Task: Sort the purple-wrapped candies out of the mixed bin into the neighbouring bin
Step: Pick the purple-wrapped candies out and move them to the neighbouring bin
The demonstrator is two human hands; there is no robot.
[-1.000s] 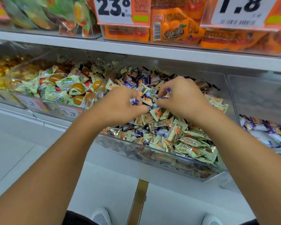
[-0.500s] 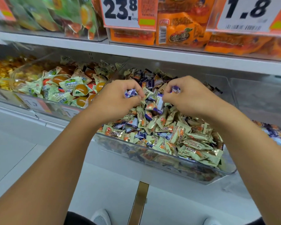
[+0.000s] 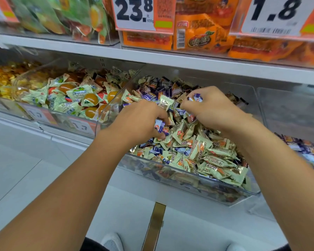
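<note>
Head view, looking fwd and down at a shop shelf. Centre: clear plastic mixed bin (image 3: 230, 197), heaped w/ pale green-and-orange foil-wrapped candies (image 3: 199, 151) and purple-and-white wrapped candies (image 3: 155, 150) scattered among them, more purple ones toward the back of the heap.

Left hand (image 3: 140, 122): over the left part of the heap, knuckles up, fingers curled down into the candies; thumb and fingertips pinch a small clutch of purple-wrapped pieces (image 3: 159, 126) at the heap surface.

Right hand (image 3: 212, 110): over the centre-back of the heap, just beside the left hand but apart from it; fingers curled, a purple-and-white candy (image 3: 196, 97) showing at the top of the fist, pinched betw. fingers. How many pieces it holds cannot be told.

Right of the mixed bin: neighbouring clear plastic bin (image 3: 286, 113), partly cut by the frame edge, w/ a low layer of purple-wrapped candies (image 3: 308, 153) at its front; the wall betw. the two bins is transparent.

Left of the mixed bin: clear bin of pale green packets w/ orange jelly domes (image 3: 76, 98); further left, gold-wrapped sweets (image 3: 2, 82), blurred.

Upper shelf: white-and-orange price card "23.8" (image 3: 134, 12), card "1.8" (image 3: 274, 13), orange snack packs (image 3: 201, 33) and green bags (image 3: 58, 15) behind clear fronts.

Bottom edge: white shoes (image 3: 112, 241) on pale floor tiles; brass floor strip (image 3: 154, 227).
</note>
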